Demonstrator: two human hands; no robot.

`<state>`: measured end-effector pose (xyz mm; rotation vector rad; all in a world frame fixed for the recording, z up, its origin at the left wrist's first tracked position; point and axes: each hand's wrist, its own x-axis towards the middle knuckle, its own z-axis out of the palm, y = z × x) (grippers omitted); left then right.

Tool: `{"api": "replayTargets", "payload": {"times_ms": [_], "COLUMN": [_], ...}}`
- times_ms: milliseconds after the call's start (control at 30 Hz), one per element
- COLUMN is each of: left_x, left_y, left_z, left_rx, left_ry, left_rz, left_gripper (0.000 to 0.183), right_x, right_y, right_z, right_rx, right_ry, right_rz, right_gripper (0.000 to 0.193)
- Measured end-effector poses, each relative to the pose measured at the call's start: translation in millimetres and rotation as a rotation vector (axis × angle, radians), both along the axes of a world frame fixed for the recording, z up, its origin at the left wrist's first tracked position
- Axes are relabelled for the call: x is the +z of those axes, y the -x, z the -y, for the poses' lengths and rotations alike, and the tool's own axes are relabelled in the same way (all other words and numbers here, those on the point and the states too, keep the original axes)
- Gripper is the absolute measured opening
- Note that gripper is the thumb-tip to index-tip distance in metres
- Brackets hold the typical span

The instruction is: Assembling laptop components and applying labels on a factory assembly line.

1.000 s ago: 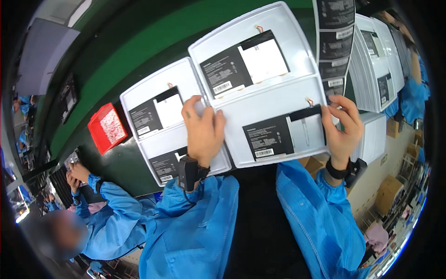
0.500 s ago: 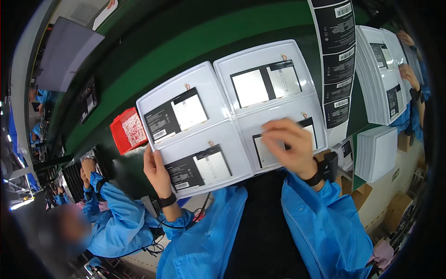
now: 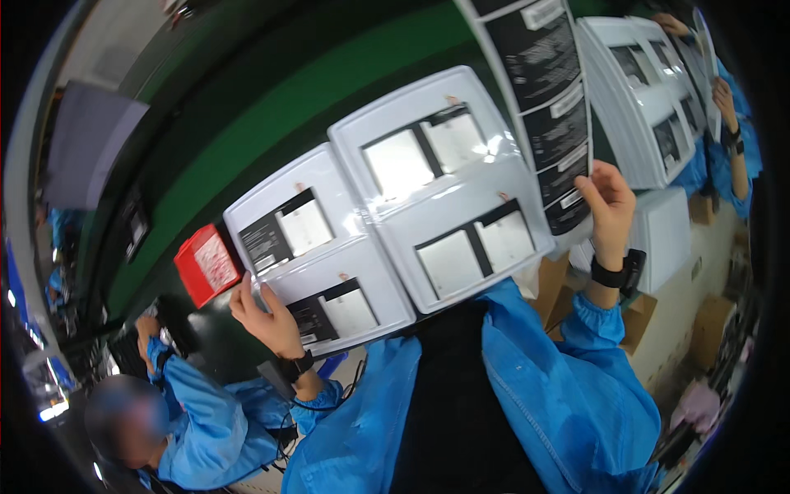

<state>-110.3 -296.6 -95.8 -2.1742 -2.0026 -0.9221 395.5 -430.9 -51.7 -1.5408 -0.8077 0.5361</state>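
A white four-compartment plastic tray [image 3: 411, 92] lies tilted in front of me, a flat battery pack in each compartment. The two packs on the left, such as the upper one [image 3: 307, 225], carry black printed labels. Both on the right, including the lower one [image 3: 447, 262], show bare silver faces with black strips. My left hand [image 3: 271, 323] is at the tray's lower left edge, fingers apart. At the right, my right hand [image 3: 611, 202] pinches the edge of a long strip of black labels [image 3: 553, 123] near its lower end. Its fingertips partly hide that edge.
A red bin [image 3: 206, 267] with small pale and red bits stands left of the tray. Stacked white trays [image 3: 629, 115] with packs are at the far right, beside another person's hands [image 3: 724, 103]. A co-worker in a blue sleeve [image 3: 202, 412] sits at the left.
My right hand has left the lower right battery pack and moved right to the label strip. My left hand's fingers have spread at the tray edge. The view has shifted.
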Motion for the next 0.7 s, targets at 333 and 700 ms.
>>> {"api": "replayTargets", "payload": {"times_ms": [333, 700], "left_x": [54, 68], "left_y": [-292, -317], "left_z": [35, 51], "left_rx": [-1.218, -1.006], "left_ry": [1.158, 1.681], "left_rz": [1.341, 1.63], "left_gripper": [0.042, 0.041], "right_x": [24, 52], "right_y": [34, 32], "right_z": [57, 79], "right_rx": [-0.042, -0.022], "right_ry": [-0.163, -0.109], "right_rz": [-0.19, 0.397], "right_gripper": [0.027, 0.018]}}
